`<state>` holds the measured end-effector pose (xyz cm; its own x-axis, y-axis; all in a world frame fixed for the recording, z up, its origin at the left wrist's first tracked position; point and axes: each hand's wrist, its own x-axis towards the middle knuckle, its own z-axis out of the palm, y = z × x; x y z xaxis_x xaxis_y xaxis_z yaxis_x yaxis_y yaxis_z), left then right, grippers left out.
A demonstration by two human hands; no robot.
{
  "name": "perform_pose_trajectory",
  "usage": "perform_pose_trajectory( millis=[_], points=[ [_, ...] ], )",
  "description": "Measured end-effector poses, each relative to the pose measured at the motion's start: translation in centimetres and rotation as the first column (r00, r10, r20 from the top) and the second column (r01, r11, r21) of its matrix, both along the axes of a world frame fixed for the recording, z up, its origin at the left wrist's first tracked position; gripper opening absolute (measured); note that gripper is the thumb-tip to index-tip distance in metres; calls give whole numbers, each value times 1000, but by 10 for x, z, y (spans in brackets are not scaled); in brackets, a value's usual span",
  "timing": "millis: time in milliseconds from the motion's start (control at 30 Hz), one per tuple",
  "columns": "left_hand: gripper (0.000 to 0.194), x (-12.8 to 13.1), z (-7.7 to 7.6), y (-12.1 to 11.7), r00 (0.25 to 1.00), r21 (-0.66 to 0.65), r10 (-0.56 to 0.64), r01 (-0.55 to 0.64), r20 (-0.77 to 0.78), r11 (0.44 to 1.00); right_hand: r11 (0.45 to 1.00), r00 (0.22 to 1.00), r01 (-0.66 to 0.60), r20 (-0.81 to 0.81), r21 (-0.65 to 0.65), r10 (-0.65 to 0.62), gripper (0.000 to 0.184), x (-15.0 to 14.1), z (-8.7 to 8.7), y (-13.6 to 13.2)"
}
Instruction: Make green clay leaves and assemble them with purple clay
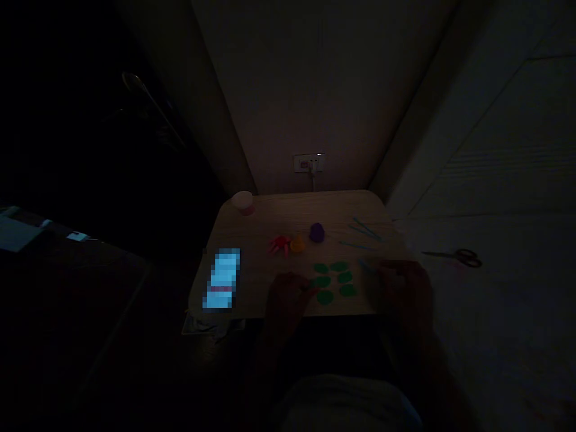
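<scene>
Several flat, leaf-like green pieces [324, 297], which look like modelling clay, lie in two columns near the front edge of the table. My left hand [288, 300] rests at their left, thumb and fingers pinched on the edge of the middle-left green piece [322, 281]. At their right, my right hand [405, 291] is closed around a slim light-blue tool [366, 265], whose tip points left toward the pieces. Dim light hides the details of the fingers. Behind the green pieces sit a purple lump [317, 233], a yellow-orange lump [297, 243] and a red, pronged piece [281, 243].
Three thin blue sticks [359, 245] lie at the right of the wooden table [270, 210]. A lit phone [222, 279] is at the left, with a small tub [243, 203] in the back left corner. Scissors [463, 257] lie off to the right. A socket [308, 162] with a plug is on the wall.
</scene>
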<state>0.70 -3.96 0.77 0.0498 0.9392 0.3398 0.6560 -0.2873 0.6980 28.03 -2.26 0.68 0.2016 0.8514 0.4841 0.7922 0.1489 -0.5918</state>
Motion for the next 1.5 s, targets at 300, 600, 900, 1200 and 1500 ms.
perform_pose_trajectory(
  millis=[300, 600, 900, 1200, 1500],
  points=[
    [24, 15, 7, -9, 973, 42, -213, 217, -92, 975, 775, 737, -620, -429, -121, 523, 20, -72, 36, -12],
    [26, 14, 0, -10, 984, -34, -162, 165, 74, 986, 771, 726, -625, -450, -119, 520, 12, -74, 31, -11],
    [18, 9, 5, -12, 975, -44, -148, 157, 167, 987, 805, 731, -579, -521, -129, 442, 16, -85, 20, -18],
    [27, 10, 2, -14, 982, -55, -138, 146, 127, 988, 757, 718, -638, -460, -138, 522, 24, -87, 28, -23],
    [48, 6, -1, -19, 986, -46, -158, 161, 56, 986, 692, 658, -711, -466, -126, 591, 31, -86, 28, -28]
  ],
)
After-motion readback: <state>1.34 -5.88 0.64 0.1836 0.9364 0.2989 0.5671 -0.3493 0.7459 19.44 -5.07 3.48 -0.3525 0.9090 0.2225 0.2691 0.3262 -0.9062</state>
